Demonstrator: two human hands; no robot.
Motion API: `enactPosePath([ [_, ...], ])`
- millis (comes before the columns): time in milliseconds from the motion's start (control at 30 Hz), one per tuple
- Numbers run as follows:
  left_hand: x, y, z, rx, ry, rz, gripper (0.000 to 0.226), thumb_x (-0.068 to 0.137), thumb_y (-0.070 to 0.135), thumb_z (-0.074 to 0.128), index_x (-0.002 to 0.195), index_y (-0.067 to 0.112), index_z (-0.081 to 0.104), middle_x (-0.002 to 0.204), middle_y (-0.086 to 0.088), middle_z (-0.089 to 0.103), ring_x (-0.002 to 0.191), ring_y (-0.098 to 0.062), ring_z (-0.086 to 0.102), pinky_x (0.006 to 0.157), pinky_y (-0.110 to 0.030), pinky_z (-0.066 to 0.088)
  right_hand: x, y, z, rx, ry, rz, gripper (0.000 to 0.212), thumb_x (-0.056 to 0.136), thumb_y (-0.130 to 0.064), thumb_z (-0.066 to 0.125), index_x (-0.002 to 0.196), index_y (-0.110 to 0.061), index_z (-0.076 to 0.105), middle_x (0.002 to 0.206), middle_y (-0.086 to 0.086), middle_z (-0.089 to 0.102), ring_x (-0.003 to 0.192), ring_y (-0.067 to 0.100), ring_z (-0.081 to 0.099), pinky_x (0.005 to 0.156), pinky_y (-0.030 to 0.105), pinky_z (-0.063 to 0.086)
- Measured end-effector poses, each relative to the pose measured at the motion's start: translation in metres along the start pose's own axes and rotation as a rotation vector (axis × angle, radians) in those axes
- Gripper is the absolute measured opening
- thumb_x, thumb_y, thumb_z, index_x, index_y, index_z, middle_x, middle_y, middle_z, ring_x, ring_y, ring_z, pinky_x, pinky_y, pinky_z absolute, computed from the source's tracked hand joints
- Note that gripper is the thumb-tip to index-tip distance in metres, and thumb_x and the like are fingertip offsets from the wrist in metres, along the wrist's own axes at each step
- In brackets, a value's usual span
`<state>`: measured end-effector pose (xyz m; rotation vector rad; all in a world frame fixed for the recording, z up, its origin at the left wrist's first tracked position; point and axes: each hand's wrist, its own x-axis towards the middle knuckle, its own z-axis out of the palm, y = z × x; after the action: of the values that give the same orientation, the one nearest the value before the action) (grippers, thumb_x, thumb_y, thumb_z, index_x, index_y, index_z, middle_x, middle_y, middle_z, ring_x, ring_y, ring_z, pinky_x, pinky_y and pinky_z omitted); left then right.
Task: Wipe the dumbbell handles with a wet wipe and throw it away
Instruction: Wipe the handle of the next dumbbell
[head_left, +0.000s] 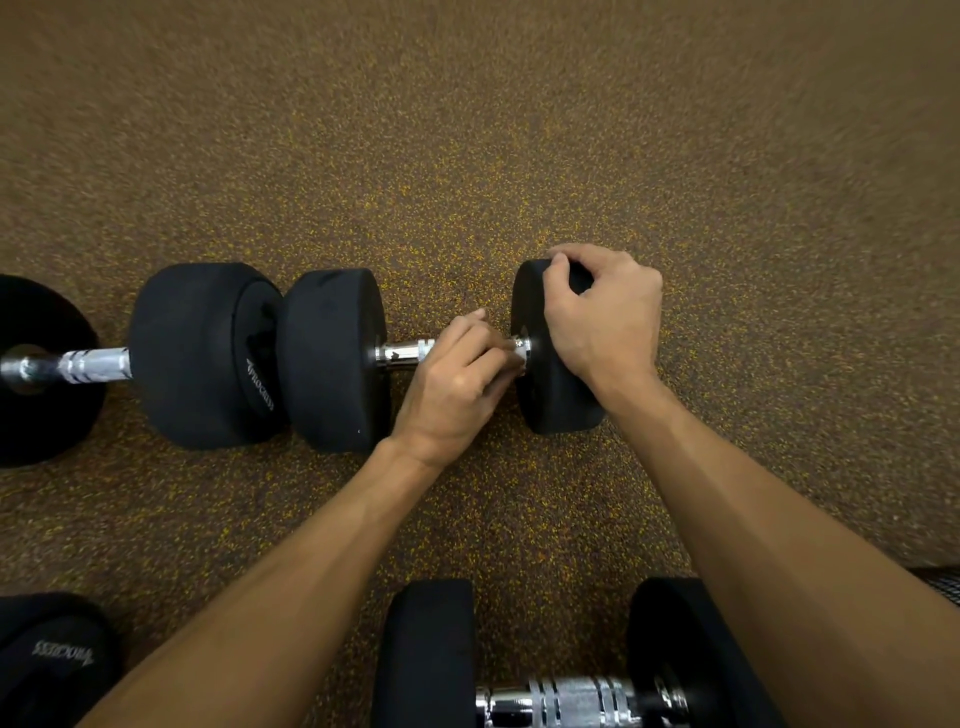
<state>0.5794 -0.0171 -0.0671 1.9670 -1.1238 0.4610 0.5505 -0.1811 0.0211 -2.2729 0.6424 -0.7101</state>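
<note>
My left hand clasps the wipe round the dumbbell handle; my right hand grips its head. The label beside it seems to read "PROCESS".

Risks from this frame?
1. The wipe is bunched under the left hand at the right end of the handle; the bare left stretch might get skipped.
2. Only the right hand, gripping the round right head, stops rolling; a hard stroke may shift it.
</note>
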Motion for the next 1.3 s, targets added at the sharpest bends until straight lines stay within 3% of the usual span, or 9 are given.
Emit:
enactPosePath([
  [333,-0.01,-0.002,0.0,-0.031,0.06,-0.022,0.019,0.092,0.002,0.08,0.11,-0.002,0.081,0.112,-0.011,0.078,0.11,-0.027,0.068,0.113,-0.055,0.048,0.001,0.0,0.0,0.003,0.01,0.015,0.042,0.093,-0.048,0.052,0.113,-0.03,0.083,0.109,-0.001,0.081,0.103,0.019,0.075,0.096,0.038,0.058],
  [467,-0.021,0.0,-0.006,0.079,0.115,-0.089,0.026,0.096,0.004,0.077,0.121,0.005,0.079,0.127,-0.006,0.076,0.127,-0.03,0.064,0.121,-0.062,0.037,0.0,-0.001,-0.002,-0.002,0.008,-0.002,0.039,0.095,-0.044,0.053,0.114,-0.027,0.083,0.11,-0.001,0.081,0.104,0.019,0.073,0.096,0.041,0.058],
  [567,-0.014,0.009,-0.008,0.182,0.115,-0.178,0.022,0.101,0.015,0.074,0.122,0.012,0.08,0.126,-0.001,0.077,0.132,-0.028,0.063,0.126,-0.06,0.029,-0.001,-0.001,-0.003,0.006,0.007,-0.008,0.038,0.096,-0.043,0.054,0.114,-0.026,0.083,0.11,-0.002,0.081,0.106,0.019,0.073,0.097,0.042,0.058],
  [700,0.015,0.017,-0.01,0.277,-0.05,-0.379,0.027,0.107,0.032,0.058,0.113,0.019,0.081,0.111,0.003,0.08,0.116,-0.021,0.068,0.125,-0.051,0.031,-0.001,-0.001,-0.002,-0.006,0.014,-0.002,0.04,0.094,-0.044,0.053,0.114,-0.027,0.083,0.111,-0.002,0.081,0.107,0.02,0.073,0.099,0.039,0.057],
  [833,0.04,0.022,-0.009,0.298,-0.251,-0.51,0.031,0.108,0.037,0.052,0.098,0.022,0.078,0.093,-0.001,0.077,0.096,-0.027,0.068,0.111,-0.047,0.04,-0.002,-0.001,-0.003,-0.004,0.016,-0.006,0.036,0.095,-0.041,0.055,0.113,-0.027,0.083,0.112,-0.003,0.081,0.107,0.019,0.073,0.098,0.038,0.057],
  [933,0.037,0.019,-0.007,0.197,-0.225,-0.466,0.024,0.105,0.035,0.059,0.107,0.025,0.081,0.101,0.004,0.079,0.1,-0.023,0.069,0.11,-0.049,0.042,-0.002,-0.001,-0.004,-0.004,0.013,-0.008,0.035,0.095,-0.041,0.056,0.114,-0.027,0.083,0.113,-0.003,0.081,0.108,0.018,0.073,0.098,0.036,0.057],
  [1067,0.023,0.018,-0.01,0.073,-0.126,-0.387,0.02,0.099,0.032,0.072,0.115,0.026,0.083,0.116,0.013,0.078,0.113,-0.009,0.066,0.121,-0.039,0.03,-0.003,-0.002,-0.004,-0.005,0.011,-0.013,0.036,0.095,-0.041,0.056,0.114,-0.027,0.083,0.113,-0.002,0.08,0.108,0.019,0.073,0.099,0.035,0.056],
  [1167,0.018,0.018,-0.009,0.053,-0.083,-0.289,0.02,0.092,0.029,0.078,0.109,0.021,0.085,0.113,0.008,0.08,0.111,-0.014,0.069,0.123,-0.037,0.027,-0.004,-0.002,-0.005,-0.012,0.026,-0.021,0.033,0.095,-0.038,0.057,0.111,-0.025,0.083,0.109,0.001,0.081,0.107,0.022,0.071,0.097,0.034,0.053],
  [1300,0.007,0.016,-0.014,0.119,-0.03,-0.212,0.022,0.092,0.027,0.078,0.111,0.016,0.083,0.113,0.003,0.08,0.109,-0.02,0.07,0.124,-0.046,0.033,-0.004,-0.004,-0.007,-0.011,0.011,-0.034,0.033,0.096,-0.036,0.057,0.111,-0.023,0.083,0.109,-0.001,0.081,0.109,0.021,0.07,0.097,0.033,0.052],
])
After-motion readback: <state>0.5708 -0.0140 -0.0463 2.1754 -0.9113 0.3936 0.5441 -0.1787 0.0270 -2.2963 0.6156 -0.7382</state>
